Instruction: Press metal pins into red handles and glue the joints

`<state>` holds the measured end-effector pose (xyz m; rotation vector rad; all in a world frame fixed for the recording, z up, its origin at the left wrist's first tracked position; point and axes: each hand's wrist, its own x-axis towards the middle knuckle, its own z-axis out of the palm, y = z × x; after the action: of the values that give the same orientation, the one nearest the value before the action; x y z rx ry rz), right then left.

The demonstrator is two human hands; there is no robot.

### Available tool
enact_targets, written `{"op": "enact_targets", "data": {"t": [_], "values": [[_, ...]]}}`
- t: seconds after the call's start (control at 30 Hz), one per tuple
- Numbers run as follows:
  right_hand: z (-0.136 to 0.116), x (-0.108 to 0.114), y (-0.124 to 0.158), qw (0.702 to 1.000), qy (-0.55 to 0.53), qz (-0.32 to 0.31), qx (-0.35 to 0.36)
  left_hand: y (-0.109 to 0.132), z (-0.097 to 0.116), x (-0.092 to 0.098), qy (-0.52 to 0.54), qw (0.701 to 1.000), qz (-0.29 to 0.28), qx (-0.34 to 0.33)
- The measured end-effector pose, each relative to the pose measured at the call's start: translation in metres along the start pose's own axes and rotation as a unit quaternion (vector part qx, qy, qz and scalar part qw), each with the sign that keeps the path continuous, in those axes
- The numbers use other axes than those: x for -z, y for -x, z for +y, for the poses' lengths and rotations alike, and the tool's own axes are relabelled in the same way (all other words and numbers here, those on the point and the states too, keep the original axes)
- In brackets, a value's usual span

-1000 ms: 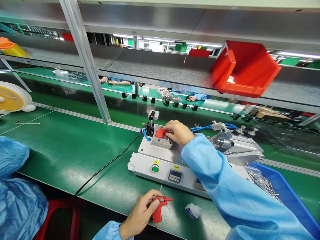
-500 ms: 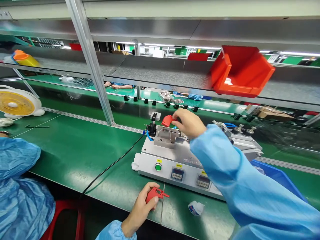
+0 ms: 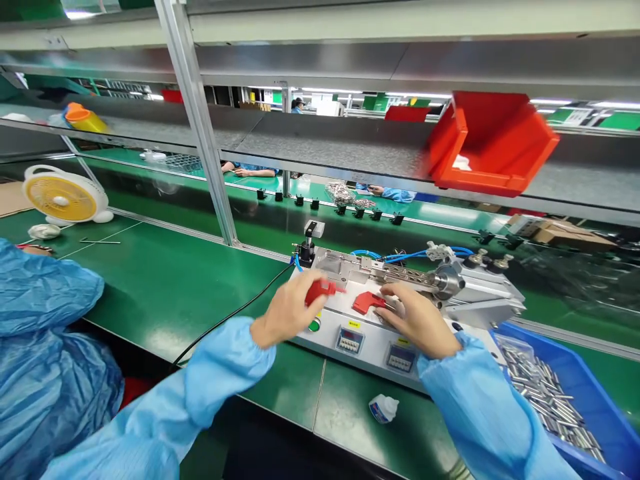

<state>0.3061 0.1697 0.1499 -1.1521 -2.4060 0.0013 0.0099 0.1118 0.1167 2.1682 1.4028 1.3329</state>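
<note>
My left hand (image 3: pixel 286 311) is raised over the front corner of a silver bench machine (image 3: pixel 345 313), its fingers closed on a red plastic moulded part (image 3: pixel 320 291). My right hand (image 3: pixel 419 312) sits over the machine's top plate, pinching a second red plastic part (image 3: pixel 367 303) at its fingertips. Behind both hands lies a metal slide fixture (image 3: pixel 345 265), with a pneumatic cylinder (image 3: pixel 447 280) at its right end. Neither hand touches that fixture. My palms hide part of each red piece.
A blue bin (image 3: pixel 595 407) of metal pins (image 3: pixel 545 400) stands at the right. A small white bottle (image 3: pixel 384 408) lies on the green bench mat (image 3: pixel 150 293). A person's blue smock (image 3: pixel 45 333) fills the left foreground. A red bin (image 3: pixel 493 143) sits on the shelf overhead.
My left hand has risen from the bench edge to above the machine. My right hand has dropped from behind the fixture to the near side, carrying its red part. The view has shifted.
</note>
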Motion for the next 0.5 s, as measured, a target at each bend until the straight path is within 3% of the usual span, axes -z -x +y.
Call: {"op": "enact_targets", "data": {"t": [0.1, 0.2, 0.33, 0.5], "values": [[-0.006, 0.008, 0.016, 0.998, -0.021, 0.058, 0.027, -0.069, 0.009, 0.001, -0.221, 0.974, -0.045, -0.01], [-0.011, 0.016, 0.037, 0.994, -0.04, 0.094, 0.042, -0.101, 0.011, -0.011, -0.288, 0.954, -0.08, 0.015], [-0.009, 0.021, 0.064, 0.989, -0.065, 0.129, 0.044, -0.099, 0.008, -0.025, -0.318, 0.945, -0.08, 0.012], [-0.005, 0.024, 0.096, 0.98, -0.04, 0.192, 0.03, -0.081, 0.001, -0.024, -0.336, 0.939, -0.075, -0.016]]}}
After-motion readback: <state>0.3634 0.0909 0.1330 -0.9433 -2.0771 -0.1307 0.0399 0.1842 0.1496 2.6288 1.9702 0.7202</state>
